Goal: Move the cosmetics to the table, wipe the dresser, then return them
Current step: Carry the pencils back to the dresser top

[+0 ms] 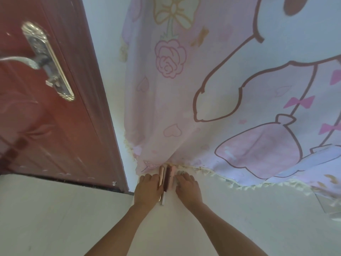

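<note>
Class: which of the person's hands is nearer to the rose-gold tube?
Left. The left hand lies against the left side of the rose-gold tube; the right hand sits past the dark tube and pink tube, to their right.

Reaching forward with left forearm (118,226) and right forearm (221,224), both bare and angled inward. Resting left hand (147,187) and right hand (187,188) palm down, side by side, a narrow gap between. Pointing fingers ahead, left ones fairly straight, right fingertips slightly bent. Holding wrists straight, in line with forearms.
</note>
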Motion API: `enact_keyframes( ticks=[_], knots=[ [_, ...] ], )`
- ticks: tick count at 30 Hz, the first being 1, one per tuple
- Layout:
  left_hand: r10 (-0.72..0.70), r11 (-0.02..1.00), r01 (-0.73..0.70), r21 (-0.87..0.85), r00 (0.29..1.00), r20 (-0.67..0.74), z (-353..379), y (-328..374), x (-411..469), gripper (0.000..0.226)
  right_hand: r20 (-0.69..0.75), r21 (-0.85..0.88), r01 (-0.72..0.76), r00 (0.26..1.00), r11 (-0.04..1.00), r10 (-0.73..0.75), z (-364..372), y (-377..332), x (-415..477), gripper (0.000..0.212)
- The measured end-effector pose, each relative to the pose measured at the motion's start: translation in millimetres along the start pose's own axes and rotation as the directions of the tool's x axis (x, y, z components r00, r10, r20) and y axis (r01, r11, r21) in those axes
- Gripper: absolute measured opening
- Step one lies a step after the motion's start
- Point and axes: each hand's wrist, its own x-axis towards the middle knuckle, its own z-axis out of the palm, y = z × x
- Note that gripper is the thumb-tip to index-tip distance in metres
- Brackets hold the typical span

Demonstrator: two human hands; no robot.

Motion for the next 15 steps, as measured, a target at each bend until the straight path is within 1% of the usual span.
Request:
enact_keyframes(
  ticks=[2,4,5,7,8,10,11,13,15],
  knots=[
    [0.024,1.0,-0.024,-0.009,0.999,-0.04,-2,-1,-2,0.025,-0.147,0.002,-0.008,0.989,1.0,0.008,-3,2,-3,0.032],
    [0.041,0.999,-0.039,0.033,0.998,-0.047,-5,-2,-4,0.024,-0.232,0.027,-0.059,0.971,0.998,0.063,-8,5,-7,0.024],
    [0.053,0.997,-0.051,0.052,0.997,-0.054,-7,-2,-4,0.024,-0.256,0.049,-0.079,0.963,0.996,0.089,-12,6,-8,0.027],
    [0.072,0.996,-0.07,0.061,0.997,-0.034,-13,-2,-8,0.025,-0.287,0.048,-0.103,0.951,0.994,0.112,-17,10,-10,0.035],
    [0.093,0.993,-0.09,0.073,0.994,-0.048,-14,-2,-10,0.029,-0.299,0.017,-0.101,0.949,0.995,0.102,-18,12,-12,0.033],
    [0.166,0.982,-0.152,0.115,0.978,-0.13,-17,-3,-12,0.041,-0.318,-0.07,-0.087,0.946,0.994,0.061,-24,15,-17,0.016],
    [0.19,0.978,-0.173,0.117,0.969,-0.156,-20,-4,-15,0.044,-0.305,-0.092,-0.08,0.951,0.993,0.049,-27,16,-19,0.02],
    [0.217,0.973,-0.194,0.128,0.956,-0.199,-28,-6,-19,0.04,-0.29,-0.136,-0.059,0.957,0.989,0.017,-35,15,-24,0.022],
    [0.208,0.973,-0.186,0.136,0.964,-0.166,-36,-9,-25,0.042,-0.306,-0.205,0.0,0.95,0.979,-0.064,-41,14,-29,0.023]
  ],
)
